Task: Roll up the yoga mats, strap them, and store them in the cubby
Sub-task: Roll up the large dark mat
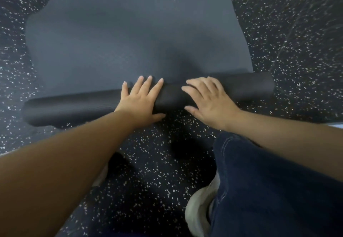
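A dark grey yoga mat (pixel 130 32) lies flat on the floor and stretches away from me. Its near end is wound into a black roll (pixel 70 109) that runs from left to right across the view. My left hand (pixel 142 99) presses on top of the roll near its middle, fingers straight and spread. My right hand (pixel 209 101) rests on the roll just to the right, fingers extended over it with the thumb on the near side. No strap or cubby is in view.
The floor (pixel 157 162) is black rubber with white speckles. My knee in dark blue jeans (pixel 269 181) and a pale shoe (pixel 198 212) are at the lower right, close to the roll. The mat's far left edge is wavy.
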The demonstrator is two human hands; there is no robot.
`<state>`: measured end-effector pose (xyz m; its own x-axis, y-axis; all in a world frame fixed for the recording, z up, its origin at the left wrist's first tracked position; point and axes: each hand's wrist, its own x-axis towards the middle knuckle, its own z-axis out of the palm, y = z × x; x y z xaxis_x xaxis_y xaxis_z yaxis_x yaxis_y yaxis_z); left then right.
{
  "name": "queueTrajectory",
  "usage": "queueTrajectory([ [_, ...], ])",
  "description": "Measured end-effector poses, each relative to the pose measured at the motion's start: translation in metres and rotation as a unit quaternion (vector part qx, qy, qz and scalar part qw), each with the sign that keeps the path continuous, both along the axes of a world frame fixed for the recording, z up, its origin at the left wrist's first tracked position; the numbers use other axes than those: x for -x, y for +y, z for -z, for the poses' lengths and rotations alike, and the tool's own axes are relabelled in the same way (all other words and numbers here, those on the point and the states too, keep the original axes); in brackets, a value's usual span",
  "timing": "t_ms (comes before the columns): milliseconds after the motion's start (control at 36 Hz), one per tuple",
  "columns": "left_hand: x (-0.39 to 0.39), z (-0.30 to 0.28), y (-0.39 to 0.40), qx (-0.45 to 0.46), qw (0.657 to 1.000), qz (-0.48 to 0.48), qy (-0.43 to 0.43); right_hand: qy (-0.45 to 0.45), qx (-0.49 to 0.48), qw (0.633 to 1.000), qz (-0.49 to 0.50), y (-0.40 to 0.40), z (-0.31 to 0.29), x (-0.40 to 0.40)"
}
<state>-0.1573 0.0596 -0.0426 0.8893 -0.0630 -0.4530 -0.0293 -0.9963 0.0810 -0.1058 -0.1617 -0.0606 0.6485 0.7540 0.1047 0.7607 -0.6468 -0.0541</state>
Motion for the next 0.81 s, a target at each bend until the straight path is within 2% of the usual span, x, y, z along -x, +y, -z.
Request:
queueTrajectory([
  [83,-0.014,-0.001,0.004,-0.008,1.0,0.002,0.025,-0.014,0.004,1.0,0.024,-0.009,0.009,0.014],
  [194,-0.028,-0.003,0.008,-0.025,0.999,0.007,0.048,0.068,0.091,0.991,0.076,-0.007,0.004,0.02],
  [250,-0.034,-0.003,0.01,-0.024,0.999,0.012,0.048,0.115,0.146,0.98,0.077,-0.008,0.002,0.016],
  [333,-0.038,-0.004,0.015,-0.026,0.999,0.027,0.022,0.14,0.19,0.969,0.071,-0.006,-0.005,0.003],
  [528,-0.024,0.005,0.015,-0.026,0.988,0.053,-0.142,0.178,0.217,0.956,0.084,0.017,-0.019,-0.047],
  [667,-0.019,0.015,0.014,-0.128,0.984,0.069,-0.104,0.177,0.217,0.956,0.09,0.022,-0.02,-0.059],
  [806,-0.035,0.013,0.016,-0.13,0.987,0.033,-0.088,0.156,0.206,0.961,0.102,0.026,-0.021,-0.069],
])
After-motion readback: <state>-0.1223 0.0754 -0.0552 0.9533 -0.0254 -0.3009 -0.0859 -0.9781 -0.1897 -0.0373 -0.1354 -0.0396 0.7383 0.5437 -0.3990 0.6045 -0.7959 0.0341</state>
